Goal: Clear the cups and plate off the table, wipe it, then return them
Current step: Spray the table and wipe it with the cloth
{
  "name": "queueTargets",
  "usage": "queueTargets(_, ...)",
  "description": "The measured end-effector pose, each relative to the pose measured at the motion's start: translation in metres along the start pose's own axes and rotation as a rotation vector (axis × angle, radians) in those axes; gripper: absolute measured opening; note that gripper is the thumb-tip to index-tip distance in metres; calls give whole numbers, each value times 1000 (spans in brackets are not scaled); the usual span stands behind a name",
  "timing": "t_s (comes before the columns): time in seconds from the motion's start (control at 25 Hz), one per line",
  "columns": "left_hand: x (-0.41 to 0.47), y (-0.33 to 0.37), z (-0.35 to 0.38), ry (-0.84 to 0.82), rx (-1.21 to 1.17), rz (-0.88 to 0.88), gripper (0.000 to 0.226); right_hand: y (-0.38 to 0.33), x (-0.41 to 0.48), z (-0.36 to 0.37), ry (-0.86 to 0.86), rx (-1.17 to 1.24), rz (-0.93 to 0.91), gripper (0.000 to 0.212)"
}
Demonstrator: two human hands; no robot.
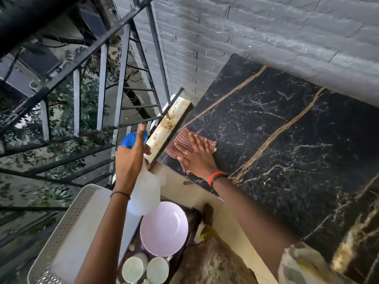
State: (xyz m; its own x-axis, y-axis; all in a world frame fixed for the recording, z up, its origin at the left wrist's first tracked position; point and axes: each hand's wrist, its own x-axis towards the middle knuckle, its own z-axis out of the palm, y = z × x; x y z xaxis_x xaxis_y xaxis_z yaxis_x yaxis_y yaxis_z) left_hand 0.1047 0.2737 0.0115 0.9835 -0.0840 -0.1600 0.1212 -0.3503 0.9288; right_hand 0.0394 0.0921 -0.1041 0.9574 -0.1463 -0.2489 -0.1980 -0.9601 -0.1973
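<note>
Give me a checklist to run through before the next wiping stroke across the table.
1. Table cleared of cups and plate: ok, none on the visible black marble top.
2. Checked cloth under the right hand: ok, pressed flat near the table's corner.
3. Spray bottle secured: ok, gripped in the left hand, off the table.
4. Pink plate out of the way: ok, parked below, beside the white tray.
5. Two cups safe: ok, next to the plate.
6. Surface wet enough: cannot tell.
</note>
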Motion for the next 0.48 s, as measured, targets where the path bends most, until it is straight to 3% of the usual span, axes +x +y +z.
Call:
queueTargets(0.12,12,2,6,12,7,-19,60,-21,-6,11,-23,-37,-154,50)
queueTargets(0.28,32,11,23,-20,4,-54,62,12,-37,17,-38,-34,-301,51)
queueTargets(0.48,62,28,58,-43,-20,-63,58,107,-10,-10,-10,-75,-69,50)
